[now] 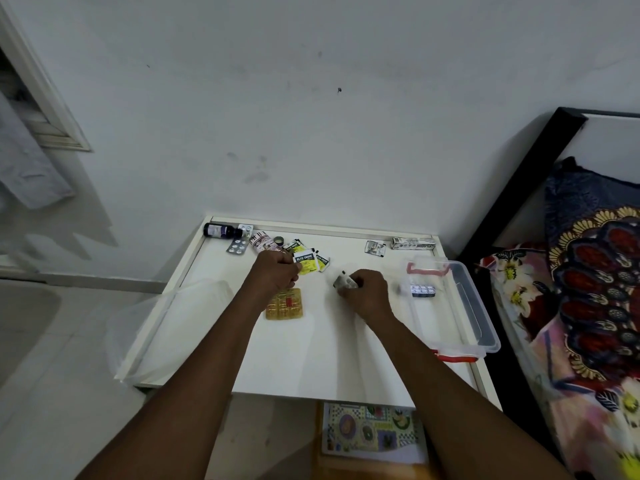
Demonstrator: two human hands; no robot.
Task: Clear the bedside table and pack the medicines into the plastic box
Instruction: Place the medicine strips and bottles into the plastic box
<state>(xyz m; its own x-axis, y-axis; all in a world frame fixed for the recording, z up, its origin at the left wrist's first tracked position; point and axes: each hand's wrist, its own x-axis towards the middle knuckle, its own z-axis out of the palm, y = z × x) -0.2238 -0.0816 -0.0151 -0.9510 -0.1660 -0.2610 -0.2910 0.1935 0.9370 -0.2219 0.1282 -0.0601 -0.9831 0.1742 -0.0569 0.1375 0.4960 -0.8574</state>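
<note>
On the white bedside table (311, 348) my left hand (273, 271) pinches a yellow-and-white swab sachet (306, 262) at the back middle; more sachets (322, 261) lie beside it. My right hand (367, 289) grips a small silver blister strip (344, 282) just above the tabletop. A gold capsule blister (284, 304) lies partly under my left wrist. The clear plastic box (485, 327) with red latches stands at the table's right edge, a dark blister pack (421, 290) inside it.
Along the back edge lie a dark syrup bottle (221, 231), silver blister strips (237, 247), a labelled bottle (264, 242), a small sachet (375, 247) and a carton (412, 242). The clear box lid (166, 327) lies at the left. A bed (588, 306) adjoins on the right.
</note>
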